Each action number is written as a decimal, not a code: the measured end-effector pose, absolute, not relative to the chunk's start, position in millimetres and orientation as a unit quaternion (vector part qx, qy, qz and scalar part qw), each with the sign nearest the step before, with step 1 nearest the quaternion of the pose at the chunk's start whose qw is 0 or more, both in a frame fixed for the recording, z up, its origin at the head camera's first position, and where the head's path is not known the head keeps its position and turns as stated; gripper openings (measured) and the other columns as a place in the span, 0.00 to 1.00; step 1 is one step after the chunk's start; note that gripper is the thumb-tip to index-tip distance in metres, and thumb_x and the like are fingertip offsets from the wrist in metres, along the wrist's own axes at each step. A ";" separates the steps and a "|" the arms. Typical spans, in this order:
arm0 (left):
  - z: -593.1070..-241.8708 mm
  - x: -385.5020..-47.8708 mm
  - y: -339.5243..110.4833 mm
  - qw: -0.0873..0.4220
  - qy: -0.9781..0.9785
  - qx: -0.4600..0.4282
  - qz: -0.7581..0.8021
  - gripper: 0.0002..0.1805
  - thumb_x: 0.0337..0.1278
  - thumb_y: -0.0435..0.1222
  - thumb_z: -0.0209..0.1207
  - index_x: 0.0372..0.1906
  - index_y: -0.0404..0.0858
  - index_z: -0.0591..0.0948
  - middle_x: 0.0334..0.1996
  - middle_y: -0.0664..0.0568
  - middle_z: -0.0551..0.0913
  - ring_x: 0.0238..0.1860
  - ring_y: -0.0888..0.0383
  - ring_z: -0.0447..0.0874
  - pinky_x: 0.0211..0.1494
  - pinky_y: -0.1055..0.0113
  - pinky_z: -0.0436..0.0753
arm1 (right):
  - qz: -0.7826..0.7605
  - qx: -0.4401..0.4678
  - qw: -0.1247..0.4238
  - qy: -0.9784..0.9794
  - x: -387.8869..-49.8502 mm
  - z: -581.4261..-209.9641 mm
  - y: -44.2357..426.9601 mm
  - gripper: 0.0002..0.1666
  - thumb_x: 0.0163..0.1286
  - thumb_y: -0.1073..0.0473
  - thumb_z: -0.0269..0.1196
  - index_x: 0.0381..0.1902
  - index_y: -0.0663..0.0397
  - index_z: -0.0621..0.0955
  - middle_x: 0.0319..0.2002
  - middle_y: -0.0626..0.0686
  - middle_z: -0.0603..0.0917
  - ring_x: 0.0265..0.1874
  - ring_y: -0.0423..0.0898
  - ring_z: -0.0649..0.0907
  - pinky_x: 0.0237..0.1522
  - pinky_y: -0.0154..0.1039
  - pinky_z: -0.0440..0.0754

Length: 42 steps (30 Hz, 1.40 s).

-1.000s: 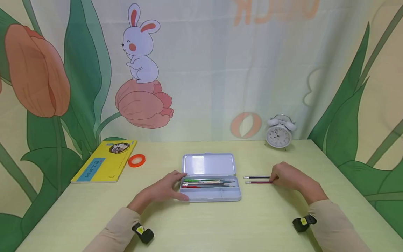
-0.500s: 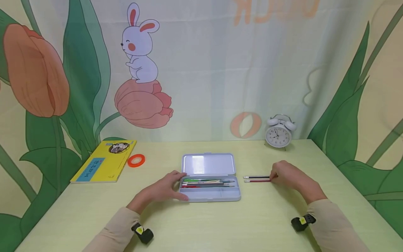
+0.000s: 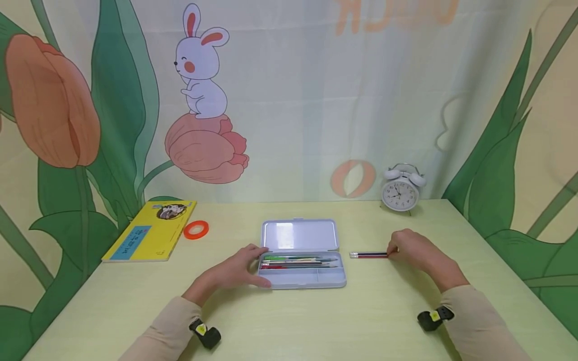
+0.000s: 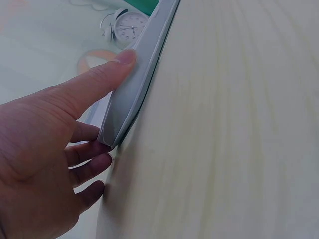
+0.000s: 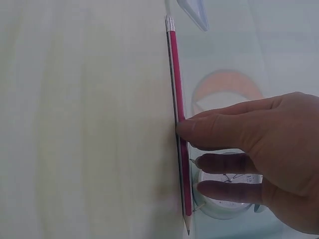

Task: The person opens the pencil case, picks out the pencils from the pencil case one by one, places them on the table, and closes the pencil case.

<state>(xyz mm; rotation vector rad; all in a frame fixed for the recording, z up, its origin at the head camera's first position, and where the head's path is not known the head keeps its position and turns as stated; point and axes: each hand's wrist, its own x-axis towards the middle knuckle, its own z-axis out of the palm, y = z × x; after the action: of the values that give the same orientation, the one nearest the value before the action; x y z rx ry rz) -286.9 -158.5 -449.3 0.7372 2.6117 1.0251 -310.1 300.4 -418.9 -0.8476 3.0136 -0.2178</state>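
A white pencil case (image 3: pixel 289 277) lies open on the table, its lid (image 3: pixel 316 234) folded back. Several pencils (image 3: pixel 298 262) lie side by side in its rear compartment. My left hand (image 3: pixel 236 269) grips the case's left end. In the left wrist view the thumb (image 4: pixel 102 79) presses the case's front side, while the fingers are behind and beside the end. To the right of the case, my right hand (image 3: pixel 413 249) pinches two pencils together, a red one (image 5: pixel 175 64) and a dark one (image 5: pixel 172 82) largely hidden behind it. Their eraser ends point toward the case.
A white alarm clock (image 3: pixel 400 194) stands at the back right. On the left lie a yellow book (image 3: pixel 158 233) and a roll of orange tape (image 3: pixel 185 232). A printed curtain (image 3: pixel 289 100) hangs behind the table (image 3: pixel 316 326).
The red pencil has moved back against the dark one, closing the gap that lay between them a second ago. My left hand and the case have stayed in place.
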 end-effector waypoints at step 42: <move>-450.2 -287.7 -158.6 0.125 0.902 0.236 0.339 0.54 0.45 0.53 0.76 0.76 0.39 0.65 0.60 0.49 0.69 0.63 0.49 0.64 0.70 0.46 0.65 | -0.108 -0.284 -0.075 0.950 -288.2 -384.0 250.7 0.05 0.58 0.67 0.73 0.33 0.53 0.89 0.30 0.43 0.81 0.28 0.42 0.79 0.34 0.41 0.81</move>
<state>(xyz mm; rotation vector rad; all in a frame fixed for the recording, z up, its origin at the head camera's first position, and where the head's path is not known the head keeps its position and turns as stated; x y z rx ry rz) -287.7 -158.6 -450.2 0.6873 2.6277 0.9882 -288.2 250.7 -384.0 -0.9384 3.1352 -0.3554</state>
